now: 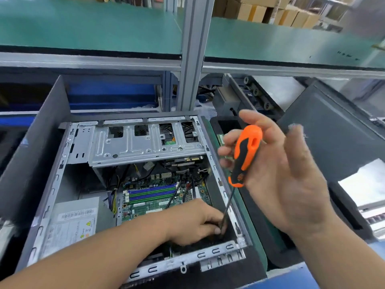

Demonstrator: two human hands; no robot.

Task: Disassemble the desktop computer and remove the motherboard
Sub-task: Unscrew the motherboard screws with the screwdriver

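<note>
The desktop computer case (pixel 52 184) lies on its side with the open face up, filling the middle and left of the view, its silver frame rim running along the near and right edges. Inside, the green motherboard (pixel 150 205) sits flat on the case floor toward the right and near part, with blue and green memory slots (pixel 153 193) across it and black cables over it. At the far end a silver drive cage (pixel 133 144) spans the case; at the near left lies the grey power supply (pixel 70 224) with its barcode label.

The left hand (pixel 193 222) reaches in from the near left, down into the near right corner of the case. Its fingers (pixel 216 230) are curled and pinch the lower end of the screwdriver shaft (pixel 228 207), close to the tip, which is down by the board's corner; the tip itself is hidden in shadow.

The right hand (pixel 279 174) is raised above the right rim of the case, palm toward the left. Its fingers (pixel 229 137) are loosely spread and only lightly curved, resting against the orange and black handle of the screwdriver (pixel 246 153) rather than wrapped tight around it; the handle stands nearly upright, leaning slightly right at the top.

Right of the case a dark removed panel (pixel 333 130) leans, and a green mat (pixel 256 232) covers the tabletop beside the case
</note>
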